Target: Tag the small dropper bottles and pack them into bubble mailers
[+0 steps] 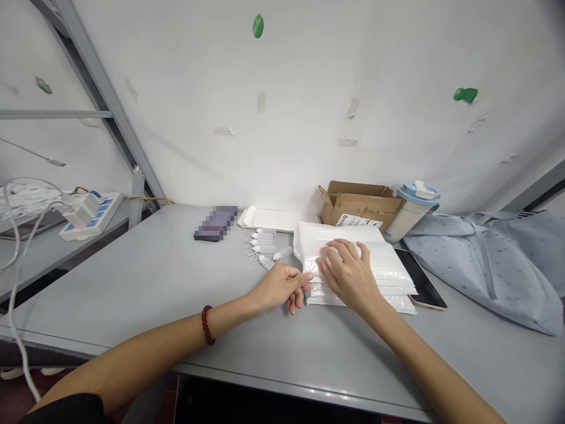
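Observation:
A stack of white bubble mailers (388, 259) lies on the grey table. My right hand (348, 271) rests on top of the stack, palm down, with its fingers bent and apart. At the stack's left edge is my left hand (285, 287), its thumb and fingers drawn together in a pinch. Whether a mailer's edge is between those fingers, I cannot make out. Several small white tube-shaped pieces with thin loops (263, 249) lie just beyond my left hand. Behind them is a long flat white package (280, 219).
An open cardboard box (366, 206) and a blue-lidded cup (410, 212) stand behind the stack. A dark-screened phone or tablet (424, 282) lies beside it, near a grey-blue cloth (485, 271). A blurred dark object (216, 224) and a power strip (92, 218) are leftward.

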{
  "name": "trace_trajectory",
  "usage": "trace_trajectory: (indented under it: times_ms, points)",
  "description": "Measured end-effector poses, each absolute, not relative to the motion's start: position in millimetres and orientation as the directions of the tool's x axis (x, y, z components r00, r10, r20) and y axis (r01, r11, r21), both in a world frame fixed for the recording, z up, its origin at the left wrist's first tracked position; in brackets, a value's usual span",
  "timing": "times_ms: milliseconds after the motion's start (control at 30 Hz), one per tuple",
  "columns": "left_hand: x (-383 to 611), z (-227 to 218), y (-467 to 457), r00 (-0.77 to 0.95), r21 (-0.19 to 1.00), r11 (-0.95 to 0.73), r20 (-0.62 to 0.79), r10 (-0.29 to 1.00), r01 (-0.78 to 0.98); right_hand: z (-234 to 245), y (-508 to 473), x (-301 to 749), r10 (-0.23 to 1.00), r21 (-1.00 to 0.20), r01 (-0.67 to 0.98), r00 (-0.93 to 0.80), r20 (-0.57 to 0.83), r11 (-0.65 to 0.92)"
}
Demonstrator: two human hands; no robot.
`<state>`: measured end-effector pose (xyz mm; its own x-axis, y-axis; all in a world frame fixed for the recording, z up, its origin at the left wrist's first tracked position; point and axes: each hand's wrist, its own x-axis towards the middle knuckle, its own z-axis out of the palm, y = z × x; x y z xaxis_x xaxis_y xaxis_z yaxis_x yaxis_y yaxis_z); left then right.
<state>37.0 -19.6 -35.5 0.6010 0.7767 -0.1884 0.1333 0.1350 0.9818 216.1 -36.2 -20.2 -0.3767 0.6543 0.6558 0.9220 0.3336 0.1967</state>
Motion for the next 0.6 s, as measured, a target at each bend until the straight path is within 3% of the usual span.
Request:
trace_trajectory:
  times_ms: [133, 233, 367, 467, 600]
  points:
    - [35.0, -34.9, -15.3, 0.609, 0.984, 0.079, -0.16, 0.777, 0.157, -20.7, -35.8, 217.1, 0.661, 0.181, 0.926, -0.364, 0.656, 0.331]
    - [23.9, -24.8, -1.6, 0.569, 0.96, -0.074, -0.096, 0.817, 0.268, -20.3, -35.8, 217.4, 0.669, 0.168, 0.931, -0.351, 0.655, 0.324]
    - [-10.1, -11.2, 37.4, 0.27, 0.73, -0.412, 0.312, 0.911, 0.545, -19.5, -36.2, 217.4, 0.668, 0.158, 0.934, -0.342, 0.661, 0.322]
    - [-39.7, -14.1, 71.6, 0.091, 0.521, -0.366, 0.479, 0.873, 0.771, -19.6, -36.2, 217.6, 0.663, 0.165, 0.933, -0.345, 0.664, 0.32]
    - [-62.5, -32.3, 100.1, 0.092, 0.442, -0.307, 0.444, 0.891, 0.843, -19.8, -36.1, 217.9, 0.659, 0.169, 0.934, -0.342, 0.67, 0.313]
